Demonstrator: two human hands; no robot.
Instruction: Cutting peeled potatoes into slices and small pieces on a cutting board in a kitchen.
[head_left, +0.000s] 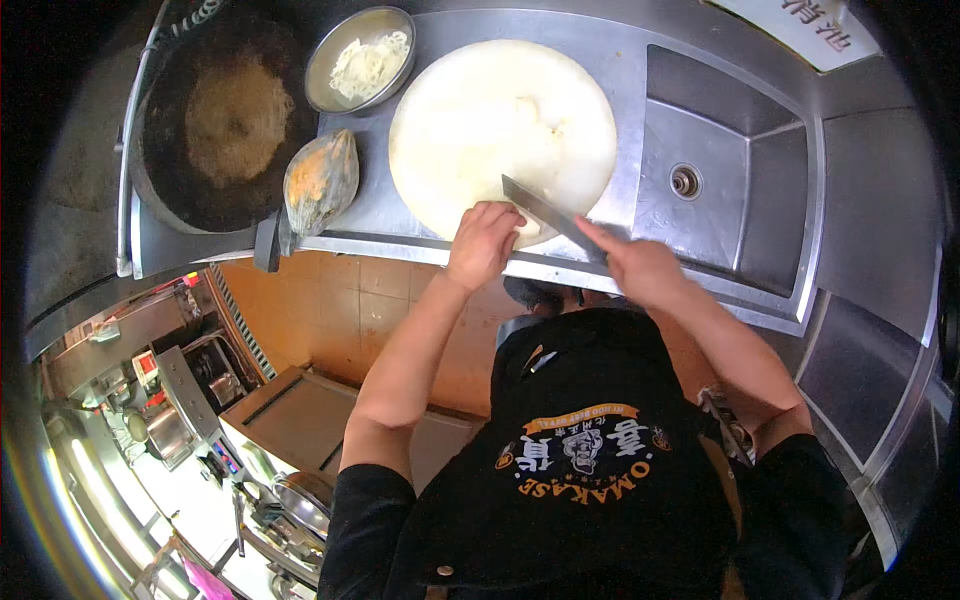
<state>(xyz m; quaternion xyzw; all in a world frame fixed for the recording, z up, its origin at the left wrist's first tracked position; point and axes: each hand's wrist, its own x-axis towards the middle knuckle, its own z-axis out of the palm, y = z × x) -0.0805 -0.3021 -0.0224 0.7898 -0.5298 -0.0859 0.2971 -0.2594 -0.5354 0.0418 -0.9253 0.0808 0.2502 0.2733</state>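
Observation:
My right hand (643, 266) grips a cleaver (551, 215), its index finger laid along the blade. The blade lies over the near part of a round white cutting board (465, 112). Beside the blade, my left hand (486, 238) rests with curled fingers on a pale piece of food (529, 226), largely hidden and hard to make out against the board. A few small pale scraps (555, 133) lie on the board further back. Behind the board at the left, a metal bowl (315, 69) holds pale shreds or strips (369, 66).
A large dark wok (240, 120) sits at the left. Between it and the board lies a mottled grey-and-orange squash-like item (322, 182). A steel sink (697, 135) with a drain is at the right. The steel counter's front edge (375, 247) runs close to my body.

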